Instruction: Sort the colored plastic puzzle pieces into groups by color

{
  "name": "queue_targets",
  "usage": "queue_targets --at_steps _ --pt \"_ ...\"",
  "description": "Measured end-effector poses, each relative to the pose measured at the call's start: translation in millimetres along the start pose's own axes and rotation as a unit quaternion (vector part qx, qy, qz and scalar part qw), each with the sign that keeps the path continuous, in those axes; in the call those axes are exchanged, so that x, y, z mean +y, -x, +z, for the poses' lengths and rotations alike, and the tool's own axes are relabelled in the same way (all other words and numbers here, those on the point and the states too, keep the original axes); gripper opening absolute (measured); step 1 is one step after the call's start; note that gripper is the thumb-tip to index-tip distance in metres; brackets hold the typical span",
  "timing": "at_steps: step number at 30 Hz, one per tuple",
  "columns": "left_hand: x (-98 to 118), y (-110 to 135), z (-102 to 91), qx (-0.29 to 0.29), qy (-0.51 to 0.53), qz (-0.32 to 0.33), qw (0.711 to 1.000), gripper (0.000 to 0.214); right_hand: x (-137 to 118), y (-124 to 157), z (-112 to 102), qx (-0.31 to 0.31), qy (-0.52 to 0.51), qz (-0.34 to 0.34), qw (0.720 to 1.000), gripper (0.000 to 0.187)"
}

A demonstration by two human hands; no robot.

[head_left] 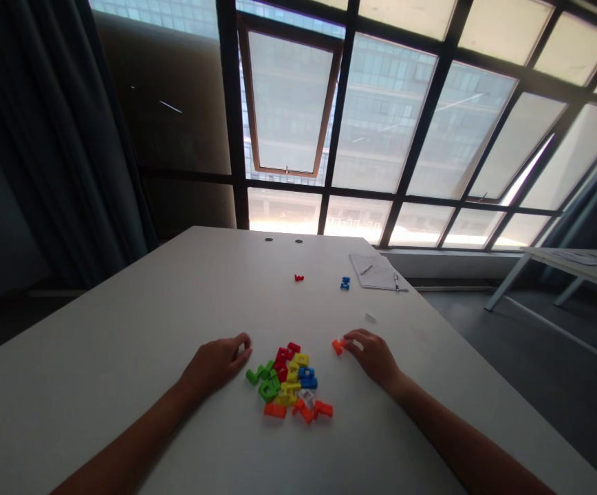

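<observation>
A heap of small plastic blocks (291, 382) in green, red, yellow, blue, white and orange lies on the white table (123, 344) between my hands. My left hand (219, 361) rests on the table just left of the heap, fingers curled in a loose fist, with nothing visible inside. My right hand (373, 354) lies to the right of the heap, its fingertips pinched on a single orange block (338, 346) that touches the tabletop.
Farther back lie a lone red block (299, 278), a blue block (345, 282) and a small clear piece (370, 317). Papers with a pen (378, 272) sit near the table's far right edge. Big windows stand behind; a second table (582, 265) is at right.
</observation>
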State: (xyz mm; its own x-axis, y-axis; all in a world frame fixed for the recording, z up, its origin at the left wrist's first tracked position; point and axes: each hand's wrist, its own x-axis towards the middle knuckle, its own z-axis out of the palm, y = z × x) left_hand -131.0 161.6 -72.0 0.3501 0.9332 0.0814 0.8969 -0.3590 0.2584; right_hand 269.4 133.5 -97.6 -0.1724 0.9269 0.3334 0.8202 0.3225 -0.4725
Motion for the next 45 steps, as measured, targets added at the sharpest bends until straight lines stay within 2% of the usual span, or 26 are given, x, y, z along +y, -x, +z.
queue_targets --at_steps 6,9,12,16,20,31,34,38,40,45 --pt "0 1 -0.6 0.008 0.004 0.006 1.000 0.023 4 -4 -1 -0.010 0.039 0.051 0.998 0.033" --pt "1 2 -1.6 0.006 0.006 0.004 1.000 0.022 5 -3 2 -0.028 0.046 0.044 0.998 0.049" --pt "1 2 -1.7 0.008 0.005 0.004 1.000 0.022 6 1 3 -0.014 0.046 0.036 0.998 0.060" --pt "0 1 -0.7 0.010 0.006 0.008 1.000 0.023 4 6 4 0.023 0.039 0.024 0.999 0.048" --pt "-1 1 -0.2 0.010 0.004 0.008 1.000 0.022 -1 7 3 -0.006 0.060 0.011 0.998 0.031" --pt "-2 0 1.8 0.008 0.002 0.007 1.000 0.023 -1 4 5 -0.002 0.113 0.066 0.991 0.049" --pt "-2 0 2.3 0.008 0.001 0.007 1.000 0.023 -2 4 5 -0.006 0.125 0.038 0.991 0.057" --pt "-2 0 2.6 0.010 -0.001 0.005 1.000 0.023 -4 5 2 -0.060 0.135 -0.032 0.988 0.051" --pt "-2 0 2.6 0.010 -0.004 0.004 1.000 0.023 -4 5 1 -0.072 0.151 -0.035 0.985 0.049" --pt "-3 -1 3.1 0.013 -0.004 0.010 1.000 0.023 -8 -1 -7 -0.049 0.191 -0.021 0.980 0.050"
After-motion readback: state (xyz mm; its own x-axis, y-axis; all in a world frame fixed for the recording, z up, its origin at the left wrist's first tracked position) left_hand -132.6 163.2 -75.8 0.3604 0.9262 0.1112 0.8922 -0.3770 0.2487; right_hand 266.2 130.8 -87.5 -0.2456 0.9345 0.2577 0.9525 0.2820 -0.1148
